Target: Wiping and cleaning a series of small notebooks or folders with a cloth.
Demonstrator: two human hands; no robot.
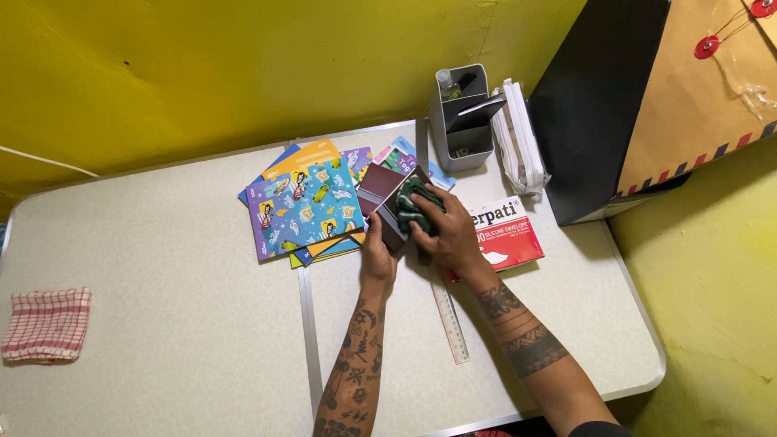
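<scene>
you're at a pale speckled folding table (162,324) with a metal seam down its middle, pushed into a corner of bright yellow walls (202,65). your left hand (378,257) grips the lower edge of one small dark maroon box (394,212), holding it tilted just above the table, while your right hand (449,231) presses one crumpled green cloth (414,204) against the box's top. beside the box lies one fanned pile of colourful booklets (306,206). one clear ruler (450,320) lies under your right forearm, one red-and-white packet (510,235) beside that hand, one grey organiser (463,121) behind, and one red checked towel (47,324) at the far left edge.
</scene>
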